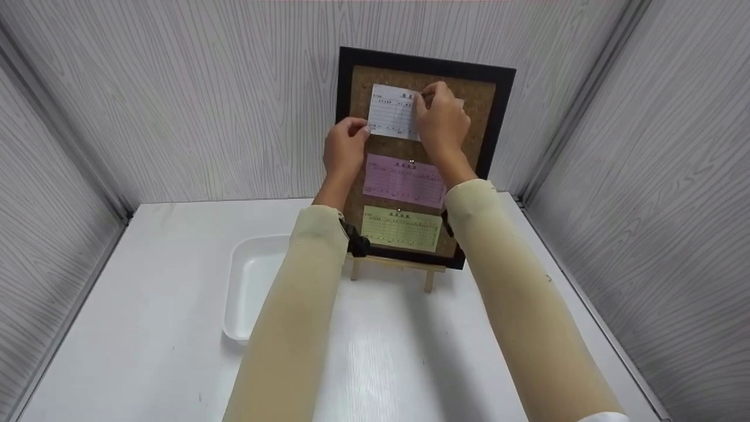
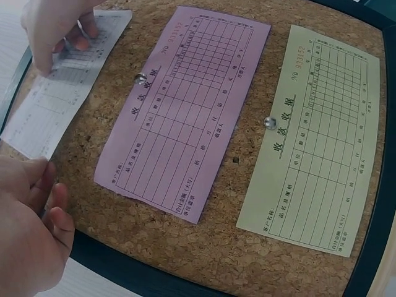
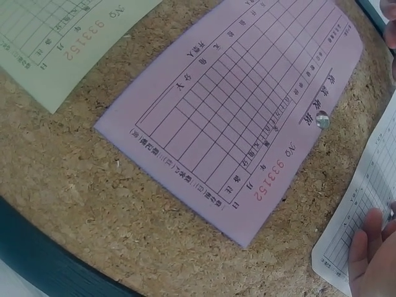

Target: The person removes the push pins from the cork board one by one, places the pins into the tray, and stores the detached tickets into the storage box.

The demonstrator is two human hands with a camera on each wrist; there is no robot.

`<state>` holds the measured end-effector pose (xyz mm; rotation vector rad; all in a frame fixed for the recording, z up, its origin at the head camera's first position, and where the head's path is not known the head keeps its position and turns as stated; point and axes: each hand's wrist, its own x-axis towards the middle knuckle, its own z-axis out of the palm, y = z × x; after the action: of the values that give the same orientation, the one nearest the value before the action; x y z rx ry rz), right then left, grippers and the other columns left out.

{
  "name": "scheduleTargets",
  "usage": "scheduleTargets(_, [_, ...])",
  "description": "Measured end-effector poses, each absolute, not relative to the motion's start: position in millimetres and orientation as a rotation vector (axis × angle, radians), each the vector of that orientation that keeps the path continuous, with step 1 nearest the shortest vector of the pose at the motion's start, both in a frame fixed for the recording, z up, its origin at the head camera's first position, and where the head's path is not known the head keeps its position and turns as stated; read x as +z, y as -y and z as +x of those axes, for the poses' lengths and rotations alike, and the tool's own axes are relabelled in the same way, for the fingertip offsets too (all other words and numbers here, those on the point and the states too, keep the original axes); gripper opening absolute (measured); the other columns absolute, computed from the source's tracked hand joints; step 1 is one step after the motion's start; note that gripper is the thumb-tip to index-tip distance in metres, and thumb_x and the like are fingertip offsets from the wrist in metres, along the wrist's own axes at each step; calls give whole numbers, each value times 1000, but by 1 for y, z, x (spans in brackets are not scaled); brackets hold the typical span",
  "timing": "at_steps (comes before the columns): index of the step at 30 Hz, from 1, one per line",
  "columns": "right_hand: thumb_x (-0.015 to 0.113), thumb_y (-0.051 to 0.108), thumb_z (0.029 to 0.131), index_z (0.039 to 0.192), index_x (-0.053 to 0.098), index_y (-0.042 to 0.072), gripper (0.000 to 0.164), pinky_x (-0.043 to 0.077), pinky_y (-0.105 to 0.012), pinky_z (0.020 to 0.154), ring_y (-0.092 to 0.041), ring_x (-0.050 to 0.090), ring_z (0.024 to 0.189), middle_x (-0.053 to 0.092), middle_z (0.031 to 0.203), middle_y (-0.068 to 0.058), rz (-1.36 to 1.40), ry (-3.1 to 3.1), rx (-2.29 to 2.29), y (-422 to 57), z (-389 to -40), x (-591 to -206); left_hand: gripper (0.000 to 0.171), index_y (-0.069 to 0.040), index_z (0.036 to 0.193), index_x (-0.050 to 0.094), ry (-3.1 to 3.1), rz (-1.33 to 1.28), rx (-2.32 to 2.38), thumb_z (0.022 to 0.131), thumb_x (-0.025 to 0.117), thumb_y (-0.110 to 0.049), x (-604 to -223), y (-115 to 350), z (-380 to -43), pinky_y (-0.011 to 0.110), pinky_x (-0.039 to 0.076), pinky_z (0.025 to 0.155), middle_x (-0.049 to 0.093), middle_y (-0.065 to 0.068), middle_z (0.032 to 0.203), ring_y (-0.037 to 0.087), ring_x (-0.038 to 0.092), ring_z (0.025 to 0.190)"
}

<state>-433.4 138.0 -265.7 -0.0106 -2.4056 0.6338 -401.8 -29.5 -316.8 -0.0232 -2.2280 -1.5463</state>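
Left hand (image 1: 345, 147) pinched white slip (image 1: 389, 112) at 8 o'clock, best kept level; grip of right hand (image 1: 443, 122) near 12 o'clock was indiscernible.

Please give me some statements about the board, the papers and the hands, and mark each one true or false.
1. The board rests on a wooden stand. True.
2. The pink paper is between the white paper and the green paper. True.
3. The left hand holds the green paper. False: the left hand pinches the white paper's edge.
4. The right hand covers part of the white paper. True.
5. The pink paper's pin is at its bottom edge. False: the pin is at its top edge.
6. The tray is on the board. False: the tray is on the table.
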Motion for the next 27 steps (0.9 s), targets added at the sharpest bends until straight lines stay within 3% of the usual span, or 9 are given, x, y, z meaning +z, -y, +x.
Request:
scheduleTargets(16, [56, 32, 102, 110, 68, 8, 28, 55, -45, 80, -23, 71, 91, 74, 104, -7, 82, 2294, 567, -143, -431, -269, 25, -12, 121, 71, 2244, -36, -1559, 102, 60, -26, -319, 25, -402, 30, 48, 87, 70, 3, 116, 12, 62, 101])
scheduleTargets(27, [58, 30, 103, 114, 67, 7, 26, 53, -35, 85, -18, 68, 95, 73, 108, -6, 162, 2261, 769, -143, -425, -270, 25, -11, 121, 70, 2224, -43, -1590, 103, 59, -24, -320, 27, -401, 30, 48, 90, 70, 3, 116, 13, 62, 103])
